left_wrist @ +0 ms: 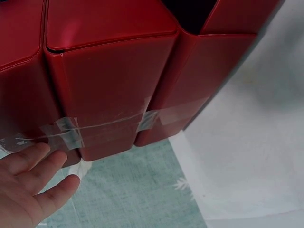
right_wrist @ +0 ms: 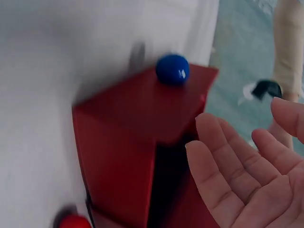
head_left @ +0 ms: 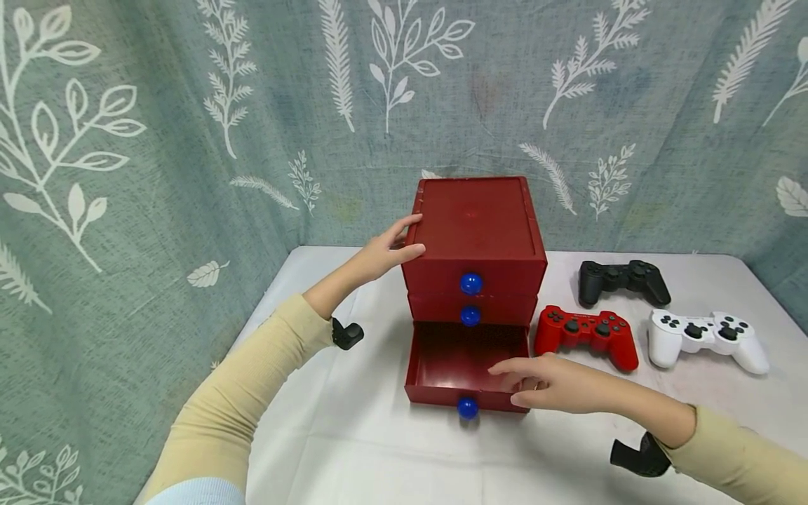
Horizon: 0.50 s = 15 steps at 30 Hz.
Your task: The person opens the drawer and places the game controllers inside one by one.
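Observation:
A red drawer unit with blue knobs stands on the table, its bottom drawer pulled out and the inside visible. My left hand rests on the unit's top left edge, thumb at the front corner. In the left wrist view, fingers lie near the taped side of the unit. Over the open drawer's right front corner is my right hand, fingers loosely bent and holding nothing. The right wrist view shows that hand beside the drawer, apart from its blue knob.
To the right of the unit lie a black game controller, a red controller and a white controller. A white cloth covers the table. Behind hangs a grey-green curtain with white leaf prints.

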Available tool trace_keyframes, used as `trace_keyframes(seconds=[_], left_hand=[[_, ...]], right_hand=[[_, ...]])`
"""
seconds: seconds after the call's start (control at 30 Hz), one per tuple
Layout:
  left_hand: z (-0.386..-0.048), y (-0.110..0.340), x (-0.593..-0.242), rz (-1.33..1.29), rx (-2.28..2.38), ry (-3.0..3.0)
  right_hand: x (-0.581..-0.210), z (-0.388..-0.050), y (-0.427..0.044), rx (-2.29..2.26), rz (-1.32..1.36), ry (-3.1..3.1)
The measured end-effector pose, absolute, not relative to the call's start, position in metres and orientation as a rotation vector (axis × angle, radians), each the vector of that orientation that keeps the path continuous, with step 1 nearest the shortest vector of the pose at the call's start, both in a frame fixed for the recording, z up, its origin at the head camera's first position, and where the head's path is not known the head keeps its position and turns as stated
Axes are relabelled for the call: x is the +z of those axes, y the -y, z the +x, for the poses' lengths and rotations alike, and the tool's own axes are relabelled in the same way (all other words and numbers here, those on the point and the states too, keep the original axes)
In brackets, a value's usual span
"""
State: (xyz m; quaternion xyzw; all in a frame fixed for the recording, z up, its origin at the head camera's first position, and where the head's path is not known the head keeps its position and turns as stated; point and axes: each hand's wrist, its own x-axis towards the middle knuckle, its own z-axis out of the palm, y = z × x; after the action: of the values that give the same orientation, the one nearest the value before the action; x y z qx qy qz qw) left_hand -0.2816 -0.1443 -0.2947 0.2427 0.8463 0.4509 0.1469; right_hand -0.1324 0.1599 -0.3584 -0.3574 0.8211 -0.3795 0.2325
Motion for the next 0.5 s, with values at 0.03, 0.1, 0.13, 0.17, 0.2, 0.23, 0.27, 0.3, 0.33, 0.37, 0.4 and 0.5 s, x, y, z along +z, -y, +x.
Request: trace_keyframes(seconds=[0.03, 0.1, 0.13, 0.17, 0.2, 0.23, 0.27, 0.3, 0.33, 0.37, 0.4, 0.5], left_hand=[[-0.282, 0.144, -0.295, 0.697, 1.298, -2.435], [-0.279, 0.143, -0.292, 0.693, 1.303, -2.425], [-0.279, 0.143, -0.292, 0.694, 1.306, -2.422], [-0.279, 0.143, -0.292, 0.696, 1.307, -2.42], [-0.279, 0.143, -0.291, 0.699, 1.306, -2.421], [-0.279, 0.143, -0.291, 0.699, 1.306, -2.422], [-0.279, 0.143, -0.291, 0.699, 1.306, -2.424], [-0.279, 0.143, -0.291, 0.7, 1.304, -2.429], [-0.281, 0.144, -0.294, 0.701, 1.302, -2.437], [-0.281, 0.144, -0.294, 0.702, 1.301, -2.44], [-0.281, 0.144, -0.294, 0.701, 1.302, -2.441], [-0.281, 0.145, -0.295, 0.704, 1.304, -2.445]], right_hand=[[-0.356, -0.134, -0.163, -1.044, -0.984, -2.273], [-0.351, -0.137, -0.169, -1.052, -0.985, -2.305], [-0.348, -0.139, -0.173, -1.055, -0.982, -2.318], [-0.345, -0.14, -0.176, -1.057, -0.973, -2.332], [-0.342, -0.142, -0.18, -1.061, -0.959, -2.342], [-0.339, -0.143, -0.183, -1.068, -0.951, -2.354], [-0.337, -0.145, -0.186, -1.077, -0.949, -2.365], [-0.335, -0.146, -0.189, -1.081, -0.951, -2.378], [-0.333, -0.147, -0.192, -1.088, -0.949, -2.39], [-0.331, -0.148, -0.196, -1.096, -0.943, -2.399], [-0.33, -0.149, -0.198, -1.111, -0.934, -2.401], [-0.326, -0.154, -0.207, -1.116, -0.94, -2.436]])
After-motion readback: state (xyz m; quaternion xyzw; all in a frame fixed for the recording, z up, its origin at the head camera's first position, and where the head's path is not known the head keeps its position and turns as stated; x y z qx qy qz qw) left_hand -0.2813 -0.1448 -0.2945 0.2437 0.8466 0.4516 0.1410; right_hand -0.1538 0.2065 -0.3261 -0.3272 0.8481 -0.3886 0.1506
